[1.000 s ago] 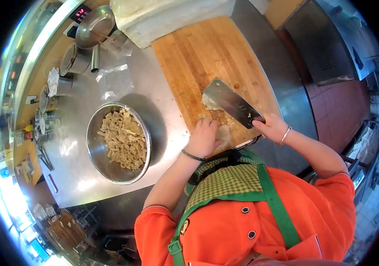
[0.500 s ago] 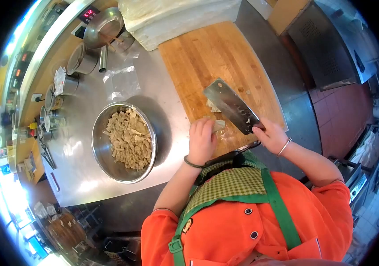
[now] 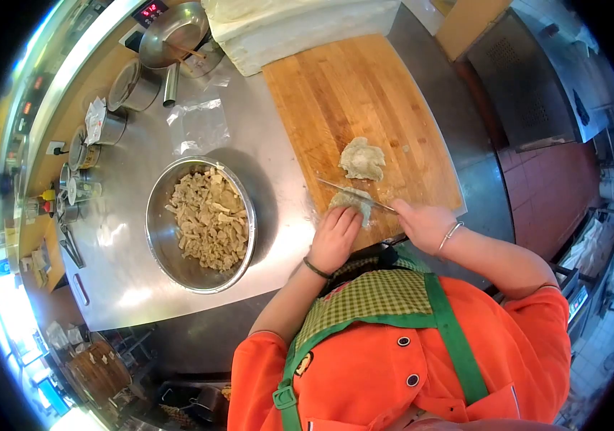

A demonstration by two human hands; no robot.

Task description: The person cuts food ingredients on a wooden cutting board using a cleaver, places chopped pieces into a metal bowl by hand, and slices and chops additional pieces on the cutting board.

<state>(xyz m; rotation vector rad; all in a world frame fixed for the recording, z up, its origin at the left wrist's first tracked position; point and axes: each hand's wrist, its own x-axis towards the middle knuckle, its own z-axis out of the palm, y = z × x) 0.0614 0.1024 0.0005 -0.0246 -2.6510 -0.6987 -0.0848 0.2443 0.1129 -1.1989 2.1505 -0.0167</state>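
Observation:
My right hand [image 3: 425,226] is closed round the handle of a cleaver [image 3: 356,192]. Its blade stands on edge, thin from above, and crosses a pale greyish slab of meat [image 3: 366,212]. With fingers bent, my left hand [image 3: 337,233] presses that slab against the wooden cutting board [image 3: 336,86], just on the near side of the blade. A second pale meat slab [image 3: 362,159] lies flat a little beyond the cleaver, untouched. To the left, a steel bowl [image 3: 251,244] holds many beige cut meat pieces [image 3: 210,219].
Left of the board is the steel worktop [image 3: 117,230] with a clear plastic bag [image 3: 201,126]. A pan [image 3: 174,36] and several pots line the wall side. A white foam box [image 3: 292,29] borders the board's far edge. Tongs [image 3: 71,248] lie far left.
The cleaver has turned from lying broadside to standing on edge over the near slab. My left hand has spread over that slab, and the far slab is now uncovered.

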